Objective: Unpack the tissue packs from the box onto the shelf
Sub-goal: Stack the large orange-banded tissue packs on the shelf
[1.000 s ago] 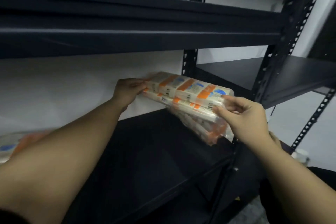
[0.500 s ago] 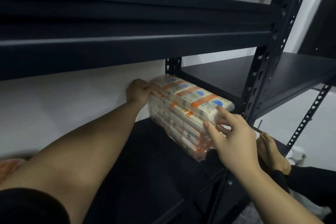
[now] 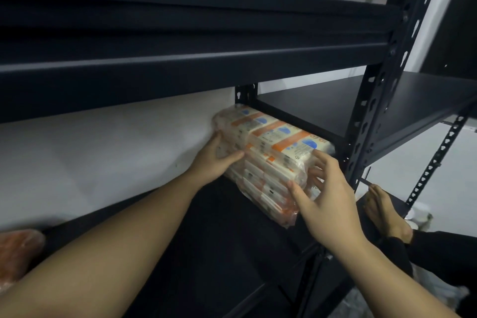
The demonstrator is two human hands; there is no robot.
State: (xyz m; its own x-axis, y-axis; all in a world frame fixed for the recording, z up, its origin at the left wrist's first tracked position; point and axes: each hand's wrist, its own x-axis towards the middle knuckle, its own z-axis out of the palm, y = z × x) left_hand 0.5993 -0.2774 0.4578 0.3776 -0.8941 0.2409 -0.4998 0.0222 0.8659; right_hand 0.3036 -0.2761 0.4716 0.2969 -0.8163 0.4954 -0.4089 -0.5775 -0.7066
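Right, the tissue pack (image 3: 268,152) stands on the black shelf (image 3: 206,227), long axis running from five o'clock back toward eleven. Left hand (image 3: 215,160) and right hand (image 3: 325,188) both grip it. Orange-and-blue labels, print seemingly too blurred to read.

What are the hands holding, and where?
Both hands hold the tissue pack bundle on the shelf: left hand on its left side, right hand at its front end.
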